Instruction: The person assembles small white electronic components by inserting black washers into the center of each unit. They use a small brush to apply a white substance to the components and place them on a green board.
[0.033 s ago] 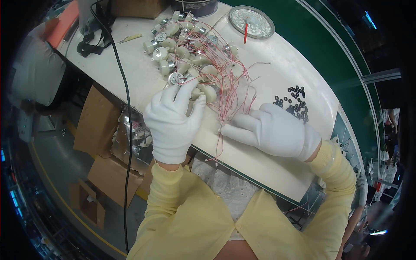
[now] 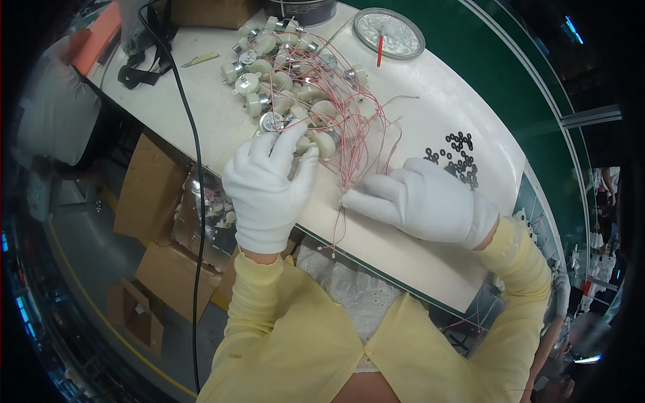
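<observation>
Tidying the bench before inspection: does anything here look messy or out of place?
Yes. The thin red wires of the small round cream motors are tangled, and some trail over the white table edge. Small black rings lie scattered loose beside the white-gloved right hand.

Gloved hands at a heap of small wired motors on a white tabletop [image 2: 416,114].
Left hand [image 2: 269,185] pinches one motor [image 2: 272,122] at the heap's near edge; right hand [image 2: 426,201] rests flat, fingertips [image 2: 353,198] pressing the pink wires [image 2: 359,144]. Black rings [image 2: 460,154] lie just beyond.

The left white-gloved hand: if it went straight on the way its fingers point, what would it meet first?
Probably the round silver-faced motor at the fingertips of the left white-gloved hand, then the pile of cream motors with pink wires; depth is unclear.
</observation>
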A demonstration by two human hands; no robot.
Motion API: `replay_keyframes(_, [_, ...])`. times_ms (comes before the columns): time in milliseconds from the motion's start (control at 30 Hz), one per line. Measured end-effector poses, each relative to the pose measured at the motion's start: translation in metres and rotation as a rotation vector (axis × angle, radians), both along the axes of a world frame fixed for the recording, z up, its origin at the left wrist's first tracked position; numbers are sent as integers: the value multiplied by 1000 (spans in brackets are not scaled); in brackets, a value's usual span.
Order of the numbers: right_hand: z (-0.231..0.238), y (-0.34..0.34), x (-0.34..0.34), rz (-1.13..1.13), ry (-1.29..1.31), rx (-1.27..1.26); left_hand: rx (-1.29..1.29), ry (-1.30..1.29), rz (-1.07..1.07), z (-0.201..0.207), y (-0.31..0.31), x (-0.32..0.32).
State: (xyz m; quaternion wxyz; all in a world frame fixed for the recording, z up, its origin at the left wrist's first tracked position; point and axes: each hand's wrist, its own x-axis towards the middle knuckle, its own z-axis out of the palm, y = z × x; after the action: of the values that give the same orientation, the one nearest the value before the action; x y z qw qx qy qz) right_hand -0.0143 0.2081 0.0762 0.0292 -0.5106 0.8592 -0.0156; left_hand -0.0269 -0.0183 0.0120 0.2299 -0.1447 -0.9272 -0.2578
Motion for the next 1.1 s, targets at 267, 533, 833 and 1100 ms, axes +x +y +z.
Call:
replay_keyframes(267, [15, 13, -10, -164, -69, -254, -94, 30, -108, -2, -7, -12])
replay_keyframes(533, [24, 40, -26, -363, -1563, -1837, -59, 88, -122, -6, -3, -15])
replay_keyframes(833, [27, 64, -16, -180, -1854, -1831, -60, 31, -122, -6, -2, -13])
replay_keyframes(1100, [38, 102, 114, -1042, -1586, -2054, -75, 99, -149, -12, -5, -14])
